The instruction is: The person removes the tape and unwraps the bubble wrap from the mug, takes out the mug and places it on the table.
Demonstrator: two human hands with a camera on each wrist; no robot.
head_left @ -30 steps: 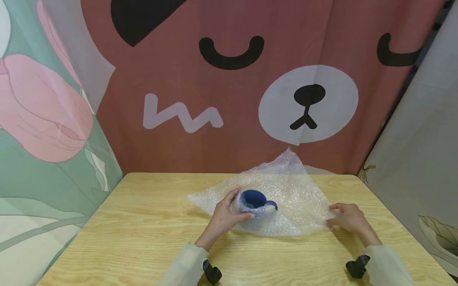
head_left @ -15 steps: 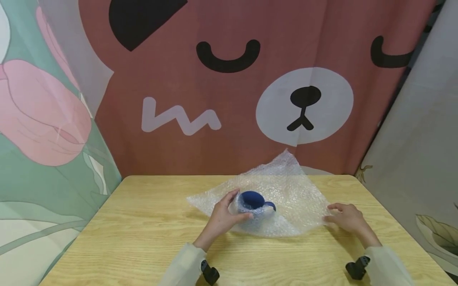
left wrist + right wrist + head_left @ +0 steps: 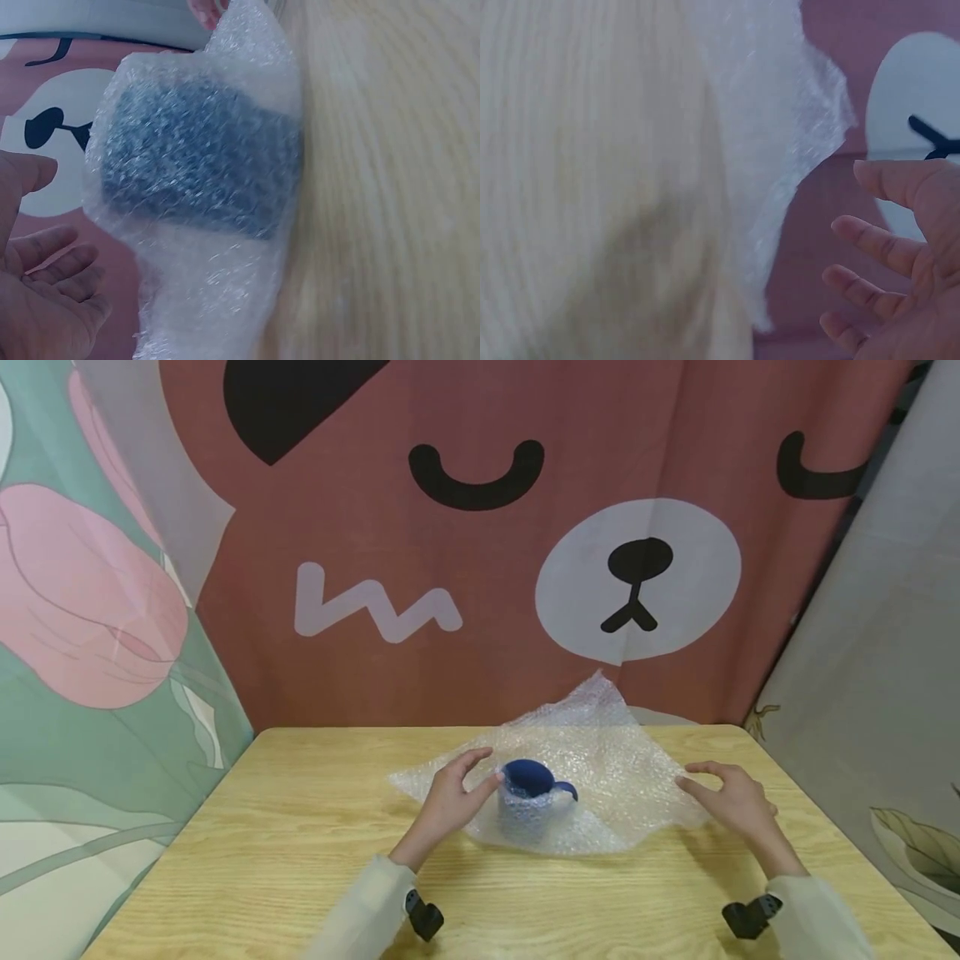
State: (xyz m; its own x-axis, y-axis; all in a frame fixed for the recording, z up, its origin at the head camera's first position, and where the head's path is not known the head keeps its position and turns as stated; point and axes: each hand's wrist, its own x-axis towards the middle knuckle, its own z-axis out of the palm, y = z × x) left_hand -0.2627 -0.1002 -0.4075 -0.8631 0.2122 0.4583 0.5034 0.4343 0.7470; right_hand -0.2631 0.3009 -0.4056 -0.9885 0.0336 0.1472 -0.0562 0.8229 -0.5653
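Light is soft; the bubble wrap [image 3: 607, 752] glitters, the counter [image 3: 300, 852] carries faint shadows, and wrist views are dim, blurry.

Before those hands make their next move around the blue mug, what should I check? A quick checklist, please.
1. Mug upright: ok, mouth facing up.
2. Bubble wrap across the mug's front: ok.
3. Mug fully covered: not ok; mouth and handle show.
4. Left hand steadying the mug: not ok, open beside it.
5. Right hand gripping the wrap: not ok, open near its edge.
6. Mug empty: cannot tell, its bottom is hidden.
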